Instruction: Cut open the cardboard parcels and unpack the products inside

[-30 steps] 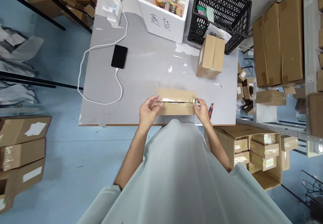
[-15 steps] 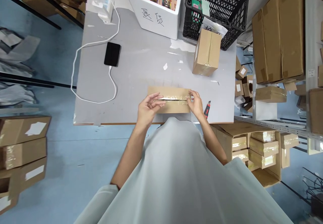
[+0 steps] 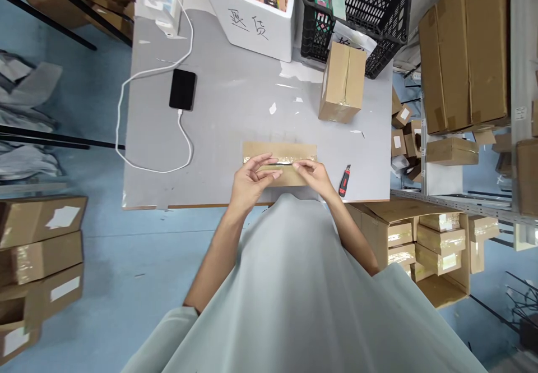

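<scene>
A flat cardboard box point(image 3: 279, 150) lies near the table's front edge, with shiny clear tape along its middle seam. A narrow dark gap shows in that seam. My left hand point(image 3: 251, 181) rests over the box's left part, fingers stretched along the seam and the thumb apart from them. At the seam, right of the middle, my right hand point(image 3: 316, 176) has its fingertips pinched together on the box's flap edge. A red and black utility knife point(image 3: 344, 181) lies on the table to the right of my right hand.
On the grey table point(image 3: 227, 109) are a phone-like black device point(image 3: 182, 90) on a white cable, a power strip point(image 3: 170, 17), a taped carton point(image 3: 342, 84), a white bin point(image 3: 256, 31) and a black crate point(image 3: 357, 14). A large open carton point(image 3: 378, 227) stands right, below table level.
My right hand has moved left from the box's right end to the seam near the middle. My left hand has shifted slightly right. The view has shifted a little.
</scene>
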### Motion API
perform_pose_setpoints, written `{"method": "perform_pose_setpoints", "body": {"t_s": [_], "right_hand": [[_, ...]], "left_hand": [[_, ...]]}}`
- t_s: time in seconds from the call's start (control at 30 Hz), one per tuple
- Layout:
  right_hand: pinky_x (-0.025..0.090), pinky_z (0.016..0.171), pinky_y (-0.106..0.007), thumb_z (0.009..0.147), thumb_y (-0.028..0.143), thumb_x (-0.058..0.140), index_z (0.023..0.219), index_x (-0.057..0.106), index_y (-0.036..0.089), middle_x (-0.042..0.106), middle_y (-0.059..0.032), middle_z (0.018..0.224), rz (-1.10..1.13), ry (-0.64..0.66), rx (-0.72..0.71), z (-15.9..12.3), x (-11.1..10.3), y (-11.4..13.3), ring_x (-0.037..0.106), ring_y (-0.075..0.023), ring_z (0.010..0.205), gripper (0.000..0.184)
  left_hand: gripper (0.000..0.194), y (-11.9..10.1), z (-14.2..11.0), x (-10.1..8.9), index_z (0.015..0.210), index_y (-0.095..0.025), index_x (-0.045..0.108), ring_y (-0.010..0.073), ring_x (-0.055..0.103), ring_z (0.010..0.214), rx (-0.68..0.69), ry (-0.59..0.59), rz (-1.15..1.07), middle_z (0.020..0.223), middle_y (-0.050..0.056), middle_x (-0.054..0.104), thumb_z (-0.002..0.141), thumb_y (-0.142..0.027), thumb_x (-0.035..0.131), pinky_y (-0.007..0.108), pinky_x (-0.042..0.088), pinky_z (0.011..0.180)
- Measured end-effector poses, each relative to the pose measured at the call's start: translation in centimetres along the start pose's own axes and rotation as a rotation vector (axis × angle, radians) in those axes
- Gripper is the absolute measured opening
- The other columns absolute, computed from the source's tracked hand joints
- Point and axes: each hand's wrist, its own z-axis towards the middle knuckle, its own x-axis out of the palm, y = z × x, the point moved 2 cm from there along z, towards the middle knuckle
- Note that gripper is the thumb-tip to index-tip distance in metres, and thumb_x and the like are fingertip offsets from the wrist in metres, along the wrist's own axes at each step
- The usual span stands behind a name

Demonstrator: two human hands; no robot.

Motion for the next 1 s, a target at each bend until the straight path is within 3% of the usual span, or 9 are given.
{"method": "perform_pose_setpoints", "body": {"t_s": [0.07, 0.2, 0.33, 0.43, 0.57, 0.77, 1.0], "right_hand": [[0.065, 0.103, -0.041, 0.091, 0.071, 0.084, 0.107, 0.086, 0.024, 0.087, -0.0085, 0.116, 0.101, 0.077, 0.036, -0.2, 1.3, 1.0, 0.08, -0.0265, 0.109, 0.05], [0.065, 0.095, -0.038, 0.084, 0.072, 0.091, 0.099, 0.085, 0.023, 0.085, -0.007, 0.107, 0.128, 0.063, 0.031, -0.3, 2.3, 1.9, 0.079, -0.0239, 0.1, 0.051], [0.064, 0.093, -0.036, 0.097, 0.06, 0.083, 0.099, 0.083, 0.025, 0.079, -0.0051, 0.107, 0.024, 0.026, -0.078, -0.6, 2.0, 2.4, 0.077, -0.0222, 0.1, 0.035], [0.061, 0.1, -0.037, 0.108, 0.045, 0.073, 0.104, 0.081, 0.027, 0.076, -0.0059, 0.111, -0.153, 0.017, -0.201, -1.2, 1.8, 3.1, 0.075, -0.0232, 0.109, 0.021], [0.056, 0.11, -0.04, 0.113, 0.035, 0.067, 0.107, 0.079, 0.027, 0.074, -0.007, 0.117, -0.324, 0.055, -0.326, -1.2, 1.4, 3.6, 0.071, -0.025, 0.119, 0.016], [0.055, 0.103, -0.037, 0.109, 0.028, 0.067, 0.1, 0.076, 0.024, 0.074, -0.0049, 0.106, -0.366, 0.048, -0.259, 3.8, -0.4, 2.3, 0.069, -0.0233, 0.106, 0.014], [0.051, 0.103, -0.036, 0.1, 0.015, 0.07, 0.091, 0.076, 0.021, 0.072, -0.0036, 0.094, -0.641, 0.062, -0.049, 9.1, -1.7, 0.5, 0.065, -0.0231, 0.098, 0.012]], "left_hand": [[0.076, -0.2, 0.0, 0.3, 0.141, -0.022, 0.071, 0.0268, 0.087, 0.103, 0.015, 0.023, 0.017, 0.139, 0.015, 0.08, 0.078, -0.053, 0.101, 0.049, 0.069, 0.108], [0.074, -0.1, 0.1, 0.8, 0.14, -0.021, 0.071, 0.028, 0.086, 0.107, 0.03, 0.05, 0.035, 0.139, 0.015, 0.08, 0.08, -0.055, 0.099, 0.049, 0.069, 0.107], [0.072, 0.2, 0.2, 1.1, 0.139, -0.021, 0.071, 0.0285, 0.086, 0.109, 0.031, 0.054, 0.032, 0.139, 0.016, 0.08, 0.081, -0.053, 0.098, 0.05, 0.069, 0.108], [0.068, 0.4, 0.2, 1.3, 0.138, -0.021, 0.071, 0.0285, 0.085, 0.11, 0.032, 0.04, 0.029, 0.141, 0.016, 0.08, 0.082, -0.051, 0.096, 0.052, 0.068, 0.11], [0.057, 0.6, 0.2, 1.9, 0.136, -0.022, 0.072, 0.0286, 0.084, 0.113, 0.01, 0.022, 0.018, 0.147, 0.016, 0.077, 0.088, -0.049, 0.087, 0.052, 0.07, 0.107], [0.049, 1.8, 0.7, 2.7, 0.134, -0.021, 0.071, 0.0337, 0.074, 0.139, -0.01, -0.042, 0.103, 0.146, 0.016, 0.078, 0.09, -0.044, 0.076, 0.053, 0.068, 0.11], [0.043, 3.9, 0.3, 2.2, 0.135, -0.022, 0.072, 0.0308, 0.077, 0.131, -0.015, -0.058, 0.338, 0.144, 0.015, 0.079, 0.095, -0.037, 0.065, 0.051, 0.065, 0.112]]}}
